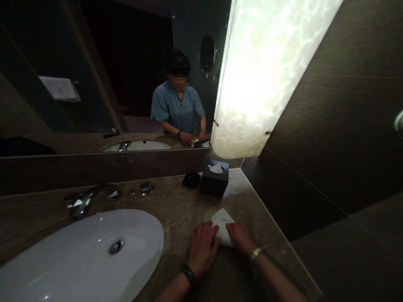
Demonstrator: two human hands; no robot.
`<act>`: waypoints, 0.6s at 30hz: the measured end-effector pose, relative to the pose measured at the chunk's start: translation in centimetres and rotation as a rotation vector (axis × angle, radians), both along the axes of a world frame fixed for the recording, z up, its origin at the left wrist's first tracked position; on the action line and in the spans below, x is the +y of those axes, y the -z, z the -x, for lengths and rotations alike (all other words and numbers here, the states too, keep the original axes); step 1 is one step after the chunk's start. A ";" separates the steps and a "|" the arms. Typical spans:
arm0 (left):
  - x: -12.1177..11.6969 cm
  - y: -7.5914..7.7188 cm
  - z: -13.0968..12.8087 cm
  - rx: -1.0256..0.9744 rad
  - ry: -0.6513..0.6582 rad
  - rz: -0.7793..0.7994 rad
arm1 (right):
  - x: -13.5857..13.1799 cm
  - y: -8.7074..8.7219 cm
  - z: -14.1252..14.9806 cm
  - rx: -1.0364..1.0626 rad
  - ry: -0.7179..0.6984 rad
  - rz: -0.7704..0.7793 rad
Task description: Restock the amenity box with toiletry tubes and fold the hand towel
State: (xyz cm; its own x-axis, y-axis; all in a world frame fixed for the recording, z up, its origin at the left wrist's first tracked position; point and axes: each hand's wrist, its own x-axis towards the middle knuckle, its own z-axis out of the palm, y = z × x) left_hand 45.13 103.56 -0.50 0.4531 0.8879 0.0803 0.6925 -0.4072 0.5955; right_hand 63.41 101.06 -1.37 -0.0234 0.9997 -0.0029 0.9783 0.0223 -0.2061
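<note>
A small white folded cloth (223, 219) with a grey emblem lies on the stone counter, its pointed corner toward the mirror. My left hand (203, 247) rests at the cloth's left edge, palm down, fingers stretched out and lying flat; the index finger and thumb touch the cloth. On the right edge, my right hand (241, 237) has its fingers curled in and closed on the cloth. The undersides of both hands are hidden.
A black tissue box (215, 178) stands behind the cloth, beside a small black object (191, 180). Left of my hands are an oval white sink (138, 235) and a chrome faucet (86, 201). A mirror (141, 84) and a lit lamp panel (258, 75) rise behind; a dark wall (315, 167) bounds the right.
</note>
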 end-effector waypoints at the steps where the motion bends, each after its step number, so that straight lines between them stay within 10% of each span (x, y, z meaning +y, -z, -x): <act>1: 0.7 0.0 -0.6 0.001 -0.013 -0.049 | 1.1 -0.6 0.0 -0.010 -0.008 0.003; 12: 9.2 0.8 -5.1 -0.046 -0.212 -0.064 | 9.2 -1.3 -0.3 -0.091 0.054 -0.062; 18: 8.9 0.2 -6.1 -0.046 -0.148 -0.054 | 5.5 2.7 -4.1 -0.263 -0.068 -0.352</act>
State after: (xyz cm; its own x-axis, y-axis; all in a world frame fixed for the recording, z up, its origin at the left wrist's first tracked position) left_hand 51.22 112.48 -0.73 0.3121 0.9386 0.1474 0.7199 -0.3348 0.6079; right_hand 67.50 106.60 -4.09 -0.1333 0.9372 0.3224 0.9903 0.1128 0.0816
